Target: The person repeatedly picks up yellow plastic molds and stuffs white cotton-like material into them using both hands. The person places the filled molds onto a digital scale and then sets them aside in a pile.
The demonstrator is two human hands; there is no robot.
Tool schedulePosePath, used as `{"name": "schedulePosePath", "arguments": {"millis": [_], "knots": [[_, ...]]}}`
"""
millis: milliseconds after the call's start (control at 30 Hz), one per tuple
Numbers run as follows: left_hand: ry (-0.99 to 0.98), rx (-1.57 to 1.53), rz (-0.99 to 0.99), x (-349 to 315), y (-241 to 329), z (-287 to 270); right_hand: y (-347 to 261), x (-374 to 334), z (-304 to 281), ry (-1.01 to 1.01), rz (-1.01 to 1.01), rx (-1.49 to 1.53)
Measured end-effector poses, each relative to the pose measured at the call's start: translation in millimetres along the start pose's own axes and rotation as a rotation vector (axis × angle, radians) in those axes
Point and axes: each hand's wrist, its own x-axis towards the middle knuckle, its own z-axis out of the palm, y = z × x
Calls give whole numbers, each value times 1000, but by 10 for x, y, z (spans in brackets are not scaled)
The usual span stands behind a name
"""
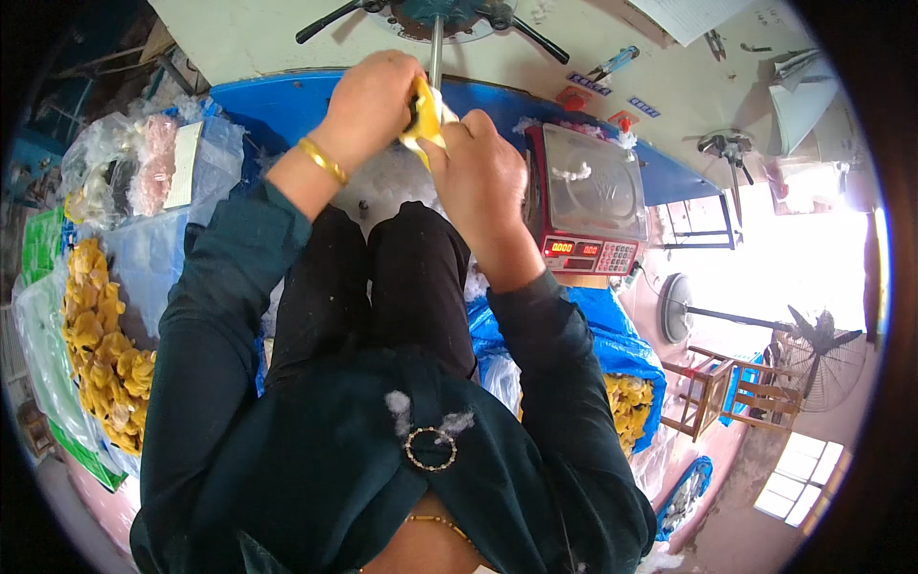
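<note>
Both hands are raised in front of a blue-fronted machine, at a thin metal tube (437, 55) that sticks out toward me. My left hand (375, 100), with a gold bangle at its wrist, is closed on a small yellow plush piece (426, 113) with a dark patch. My right hand (483, 172) grips the same piece from the other side, its fingers curled and partly hidden. The piece sits right by the tube's end; whether it is pulled over the tube I cannot tell. White stuffing fluff (387, 182) lies below the hands, above my knees.
A red weighing scale (588, 196) stands close by my right arm. Yellow plush pieces (96, 344) fill a bag on the left, with more yellow pieces (626, 411) in a blue bag (602, 325) at right. Black-handled levers (535, 38) flank the tube. A fan (813, 354) and wooden chairs (703, 387) stand farther right.
</note>
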Motion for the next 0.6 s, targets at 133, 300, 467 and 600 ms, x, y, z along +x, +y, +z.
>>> {"name": "schedulePosePath", "arguments": {"millis": [133,300,467,600], "knots": [[95,-202,-69,152,-36,-249,5,27,-5,-68,68,47],[-393,-465,-278,33,212,-176,338,21,188,-106,-2,326],[-258,-501,-178,60,-24,80,276,-174,-171,-663,192,853],[-264,-254,-110,501,-175,94,174,276,-412,-801,401,964]]}}
